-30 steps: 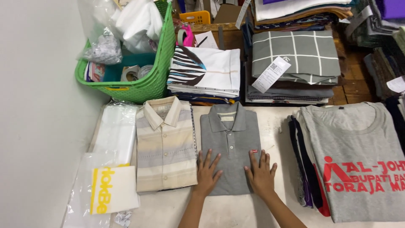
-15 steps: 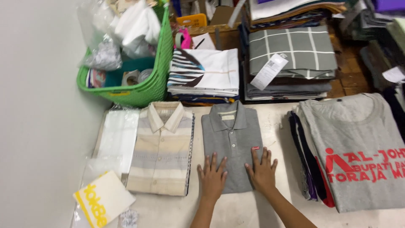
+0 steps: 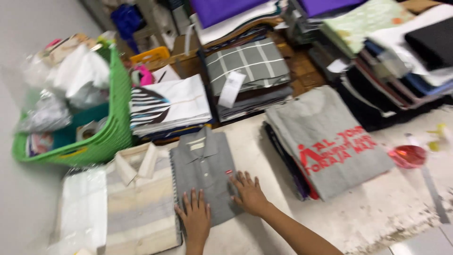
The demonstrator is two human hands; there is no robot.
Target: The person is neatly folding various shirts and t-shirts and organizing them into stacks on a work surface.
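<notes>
A pale desk point(image 3: 377, 212) is crowded with folded clothing, with more stacks piled behind its far edge. Toward the far left corner a green basket point(image 3: 113, 137) is filled with plastic bags. Beside it, a striped beige shirt point(image 3: 137, 208) is laid flat. The folded grey polo shirt point(image 3: 203, 174) is pressed at its near edge by the left hand point(image 3: 194, 218) and the right hand point(image 3: 250, 194), fingers spread flat and gripping nothing, apparently to smooth the fold. Further right, a grey printed T-shirt point(image 3: 325, 141) tops a stack.

blur: we see the whole view smeared by motion | cut off: our left hand point(image 3: 195, 218) at the wrist by the bottom edge, striped shirt point(image 3: 140, 203) likewise | hidden: grey polo shirt point(image 3: 204, 175) hem under both our hands
</notes>
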